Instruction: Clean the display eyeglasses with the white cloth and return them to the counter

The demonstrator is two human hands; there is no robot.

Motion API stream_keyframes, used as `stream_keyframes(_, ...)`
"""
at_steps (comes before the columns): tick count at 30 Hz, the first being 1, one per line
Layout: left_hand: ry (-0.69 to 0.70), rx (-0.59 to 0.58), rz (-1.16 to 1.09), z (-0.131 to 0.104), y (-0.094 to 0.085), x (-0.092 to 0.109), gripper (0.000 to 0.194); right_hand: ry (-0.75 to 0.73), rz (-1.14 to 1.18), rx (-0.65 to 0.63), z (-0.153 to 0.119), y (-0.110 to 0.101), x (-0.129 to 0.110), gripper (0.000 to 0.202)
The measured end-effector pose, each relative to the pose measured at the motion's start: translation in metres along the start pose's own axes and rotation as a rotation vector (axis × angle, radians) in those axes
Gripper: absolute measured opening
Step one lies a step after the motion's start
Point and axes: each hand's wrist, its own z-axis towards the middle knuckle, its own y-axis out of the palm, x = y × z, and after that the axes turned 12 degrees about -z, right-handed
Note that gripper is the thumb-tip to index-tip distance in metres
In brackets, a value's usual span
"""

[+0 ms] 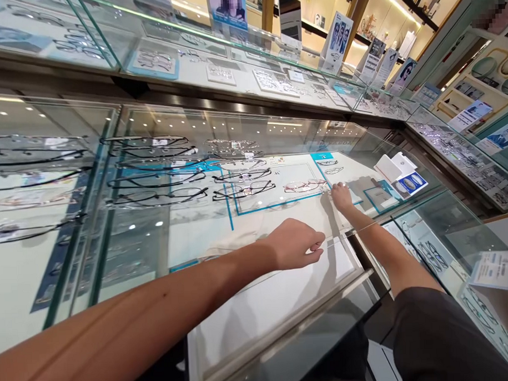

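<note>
At pink glasses (306, 185), with dark glasses (156, 195) lined up and left hand (295, 244) half-open; can't tell remaining work or grip of right hand (341, 196).

We log columns of eyeglasses (157, 177) at left in the front glass counter's (247, 228) span (on or under the glass, we cannot tell). One pair of glasses (306, 186) lies right of them; our right hand (341, 197) is at its right end. Our left hand (295, 243) hangs nearer us. Display box (410, 184): farther right. Behind: second glass case (251, 104), upright cards (336, 43).
</note>
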Motion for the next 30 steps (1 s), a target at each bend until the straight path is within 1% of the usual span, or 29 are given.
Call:
stream_keyframes(3,0.002,0.003,0.013,0.002,0.005,-0.004,0.023,0.126,0.007,0.001,0.013,0.017,0.015,0.042)
stream_keyframes(6,0.007,0.006,0.028,0.004,0.010,-0.006,0.024,0.206,0.020,-0.001,0.017,0.032,0.027,0.042)
stream_keyframes(9,0.000,-0.002,0.035,0.004,0.012,-0.006,0.026,0.241,0.039,-0.005,0.017,0.043,0.038,0.040)
stream_keyframes(12,-0.011,-0.020,0.044,0.005,0.011,-0.005,0.029,0.228,0.058,-0.013,0.018,0.051,0.045,0.038)
stream_keyframes(18,-0.024,-0.041,0.044,0.005,0.008,-0.003,0.032,0.183,0.088,-0.041,0.022,0.059,0.054,0.036)
stream_keyframes(30,0.002,-0.003,0.003,0.004,0.014,-0.007,0.030,0.244,0.135,-0.048,0.027,0.064,0.060,0.041)
